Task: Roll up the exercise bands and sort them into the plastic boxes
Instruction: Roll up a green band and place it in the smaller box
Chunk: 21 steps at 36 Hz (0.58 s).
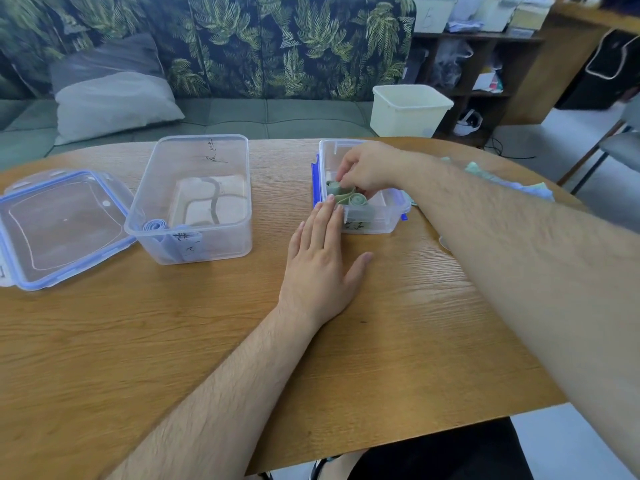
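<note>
Hands both sat at the small box (393,216), right of centre on the table (242,341). Our right hand (367,168) reached over the box from the right, fingers curled down inside it and pinched on the green band (356,199). Green band lay inside the small box at its near left end, rolled. Two coils showed side by side, and we could not tell whether they were one band or two. Our left hand (322,258) lay flat, palm down on the table, fingers straight and together, thumb spread to the right. Its fingertips touched the near left corner of the small box at the rim, and it held nothing. Blue lid (314,181) showed as an edge against the small box's left side; we could not tell if it ran beneath. Writing on the near wall was too blurred to read.

Big box (242,202) stood well left of the small box, open and upright. Blue band (156,226) sat rolled in its near left corner. Clear lid (59,230) with a blue rim lay flat just left of the big box. Loose bands (512,183), pale green and blue, lay heaped at the table's right edge, partly hidden behind our right forearm. White tub (408,112) stood beyond the table's far edge. Pillow (114,102) lay on the sofa (277,116) at the left.
</note>
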Available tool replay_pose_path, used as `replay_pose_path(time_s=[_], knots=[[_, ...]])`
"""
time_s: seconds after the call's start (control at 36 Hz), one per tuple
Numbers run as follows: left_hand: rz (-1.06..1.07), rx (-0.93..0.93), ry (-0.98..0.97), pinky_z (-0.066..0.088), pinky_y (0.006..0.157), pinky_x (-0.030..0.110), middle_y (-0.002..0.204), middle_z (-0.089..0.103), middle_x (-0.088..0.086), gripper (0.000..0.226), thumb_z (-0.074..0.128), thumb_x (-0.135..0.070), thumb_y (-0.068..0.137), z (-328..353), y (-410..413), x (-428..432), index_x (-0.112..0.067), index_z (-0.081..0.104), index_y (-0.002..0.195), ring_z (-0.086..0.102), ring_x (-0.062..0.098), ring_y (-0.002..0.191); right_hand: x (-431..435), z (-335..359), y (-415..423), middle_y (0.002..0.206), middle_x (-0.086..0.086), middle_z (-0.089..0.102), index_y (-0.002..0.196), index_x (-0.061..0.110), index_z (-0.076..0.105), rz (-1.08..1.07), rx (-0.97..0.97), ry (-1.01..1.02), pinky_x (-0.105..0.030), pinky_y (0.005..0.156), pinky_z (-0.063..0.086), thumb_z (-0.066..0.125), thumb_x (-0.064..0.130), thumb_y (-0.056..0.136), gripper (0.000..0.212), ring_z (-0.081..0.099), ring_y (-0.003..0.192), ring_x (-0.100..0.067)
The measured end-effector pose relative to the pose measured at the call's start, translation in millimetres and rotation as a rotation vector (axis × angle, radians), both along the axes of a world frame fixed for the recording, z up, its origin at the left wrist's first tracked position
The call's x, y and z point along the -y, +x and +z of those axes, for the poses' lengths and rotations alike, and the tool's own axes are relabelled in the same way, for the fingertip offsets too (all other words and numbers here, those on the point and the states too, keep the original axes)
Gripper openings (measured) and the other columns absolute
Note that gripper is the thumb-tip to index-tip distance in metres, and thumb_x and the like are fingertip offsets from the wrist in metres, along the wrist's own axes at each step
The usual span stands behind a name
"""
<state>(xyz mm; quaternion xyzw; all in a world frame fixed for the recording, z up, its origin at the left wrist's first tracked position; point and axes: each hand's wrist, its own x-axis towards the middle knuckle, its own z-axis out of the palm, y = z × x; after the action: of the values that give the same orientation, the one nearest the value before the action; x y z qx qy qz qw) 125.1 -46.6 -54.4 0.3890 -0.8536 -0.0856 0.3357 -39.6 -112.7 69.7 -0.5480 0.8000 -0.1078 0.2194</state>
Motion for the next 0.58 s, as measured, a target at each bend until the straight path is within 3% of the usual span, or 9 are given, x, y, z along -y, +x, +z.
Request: replay_pose_path(time_s=[0.08, 0.19, 0.31, 0.44, 0.58], knots=[[0.0, 0.006, 0.003, 0.022, 0.121, 0.039, 0.167, 0.023, 0.001, 0.08, 0.057, -0.057, 0.094, -0.1, 0.1, -0.1, -0.01, 0.034, 0.155, 0.023, 0.019, 0.152, 2.1, 2.5, 7.0, 0.097, 0.0, 0.075, 0.102, 0.019, 0.07, 0.021, -0.091, 0.061, -0.04, 0.092, 0.058, 0.054, 0.035, 0.087, 0.028, 0.076, 0.083, -0.021], [-0.003, 0.026, 0.013, 0.018, 0.121, 0.037, 0.167, 0.021, 0.002, 0.08, 0.055, -0.058, 0.095, 2.7, 1.0, -0.7, -0.01, 0.033, 0.155, 0.021, 0.019, 0.153, 3.3, 2.6, 6.0, 0.094, 0.003, 0.073, 0.1, 0.028, 0.064, 0.022, -0.049, 0.066, -0.036, 0.088, 0.06, 0.073, 0.046, 0.076, 0.032, 0.075, 0.083, -0.019], [-0.009, 0.046, 0.023, 0.013, 0.122, 0.035, 0.168, 0.017, 0.001, 0.08, 0.053, -0.058, 0.096, 4.3, 2.0, -1.1, -0.011, 0.03, 0.157, 0.016, 0.017, 0.154, 4.5, -2.0, 2.0, 0.103, 0.001, 0.071, 0.103, 0.026, 0.064, 0.032, 0.031, 0.024, -0.038, 0.081, 0.063, 0.081, 0.037, 0.077, 0.033, 0.072, 0.091, -0.018], [-0.016, 0.057, 0.038, 0.012, 0.123, 0.035, 0.169, 0.016, 0.0, 0.08, 0.052, -0.058, 0.097, 4.8, 2.3, -1.1, -0.012, 0.028, 0.157, 0.015, 0.017, 0.154, 5.1, -2.5, 5.2, 0.106, 0.003, 0.071, 0.109, 0.034, 0.067, 0.016, 0.043, -0.001, -0.038, 0.082, 0.063, 0.066, 0.022, 0.083, 0.028, 0.073, 0.089, -0.02], [-0.027, 0.054, 0.041, 0.013, 0.123, 0.036, 0.169, 0.016, 0.0, 0.08, 0.052, -0.059, 0.097, 5.0, 2.2, -0.4, -0.012, 0.028, 0.157, 0.014, 0.016, 0.154, 4.7, -2.1, 8.4, 0.101, -0.002, 0.073, 0.094, 0.031, 0.07, -0.023, 0.044, -0.019, -0.043, 0.073, 0.065, 0.063, 0.012, 0.083, 0.023, 0.075, 0.083, -0.026]])
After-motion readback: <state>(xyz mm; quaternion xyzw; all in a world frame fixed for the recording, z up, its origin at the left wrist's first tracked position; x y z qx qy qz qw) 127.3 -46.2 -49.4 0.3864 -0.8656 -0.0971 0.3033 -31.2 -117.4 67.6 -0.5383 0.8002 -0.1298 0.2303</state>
